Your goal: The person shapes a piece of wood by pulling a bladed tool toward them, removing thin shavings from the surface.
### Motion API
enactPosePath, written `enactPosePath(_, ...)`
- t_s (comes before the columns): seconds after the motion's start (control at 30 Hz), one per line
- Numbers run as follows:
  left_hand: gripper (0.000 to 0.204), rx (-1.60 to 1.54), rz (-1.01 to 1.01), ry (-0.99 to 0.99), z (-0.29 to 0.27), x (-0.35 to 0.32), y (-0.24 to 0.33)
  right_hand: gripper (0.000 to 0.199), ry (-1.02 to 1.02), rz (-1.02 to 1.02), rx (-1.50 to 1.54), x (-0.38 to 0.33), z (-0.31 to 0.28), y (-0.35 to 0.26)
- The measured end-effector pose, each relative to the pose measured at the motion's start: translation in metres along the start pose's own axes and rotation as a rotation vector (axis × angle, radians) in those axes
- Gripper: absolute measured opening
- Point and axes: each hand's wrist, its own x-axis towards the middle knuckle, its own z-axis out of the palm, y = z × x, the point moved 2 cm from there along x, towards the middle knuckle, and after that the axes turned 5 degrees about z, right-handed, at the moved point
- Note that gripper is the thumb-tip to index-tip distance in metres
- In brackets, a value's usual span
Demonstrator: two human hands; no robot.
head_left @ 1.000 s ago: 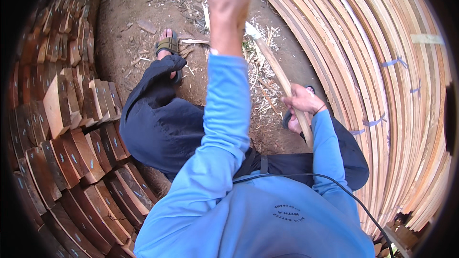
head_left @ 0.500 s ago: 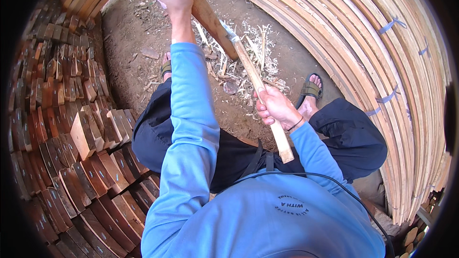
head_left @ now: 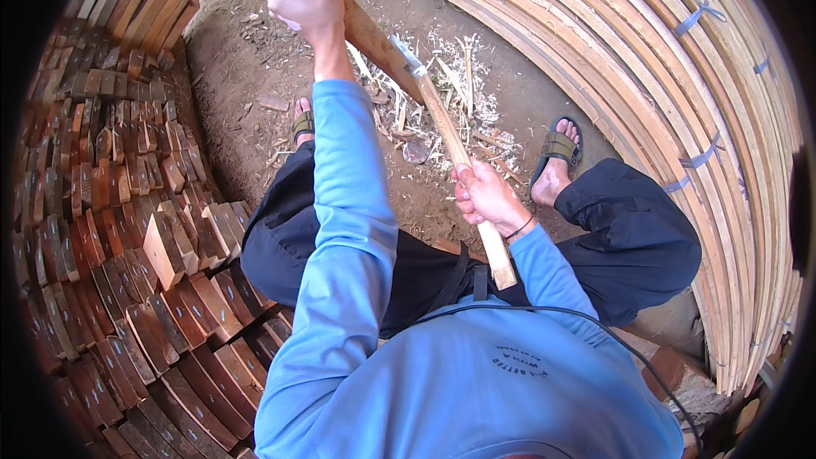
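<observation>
Stretched forward, my left hand (head_left: 311, 7) is closed round the upper part of a long, pale brown wooden pole (head_left: 374, 32), which slants down to the right and runs out of view at the top. My right hand (head_left: 491, 194) is wrapped round the wooden handle (head_left: 445, 122) of a hatchet, whose handle butt reaches back near my waist. The hatchet's thin grey metal head (head_left: 408, 56) lies against the right side of the pole near its lower end. Its cutting edge cannot be made out clearly.
Wood shavings and splinters (head_left: 473, 76) litter the dirt ground (head_left: 246, 59) between my sandalled feet. Stacked short wooden blocks (head_left: 127, 263) rise along my left. Long thin boards (head_left: 595, 42), some tied with blue strips, curve round the front and right. A black cable (head_left: 544, 309) crosses my shirt.
The view has shifted slightly. Both hands keep their grips, and the hatchet head stays against the pole in nearly the same place.
</observation>
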Motion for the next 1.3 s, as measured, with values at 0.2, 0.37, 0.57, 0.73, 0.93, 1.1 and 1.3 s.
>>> enactPosePath(0.2, 0.019, 0.008, 0.02, 0.014, -0.001, -0.002, -0.009, 0.016, 0.033, 0.028, -0.056, 0.003, -0.003, -0.004)
enactPosePath(0.37, 0.019, 0.088, 0.032, 0.056, 0.002, 0.012, -0.011, 0.015, 0.073, -0.036, -0.136, -0.004, -0.012, 0.023)
enactPosePath(0.57, 0.022, 0.126, 0.08, 0.039, 0.01, 0.012, -0.026, 0.015, 0.067, -0.07, -0.118, -0.001, -0.003, 0.008)
enactPosePath(0.73, 0.019, 0.174, 0.055, 0.015, 0.011, 0.015, -0.028, 0.016, 0.092, -0.069, -0.093, 0.005, -0.003, 0.006)
enactPosePath(0.93, 0.02, 0.178, 0.072, 0.064, 0.006, 0.017, -0.026, 0.016, 0.118, -0.069, -0.169, 0.011, -0.003, 0.01)
enactPosePath(1.1, 0.034, 0.19, 0.07, 0.082, -0.003, 0.015, -0.026, 0.014, 0.104, -0.073, -0.21, 0.006, 0.002, 0.025)
enactPosePath(1.3, 0.032, 0.222, 0.035, 0.023, -0.001, 0.019, -0.029, 0.014, 0.067, -0.086, -0.142, 0.012, -0.001, 0.013)
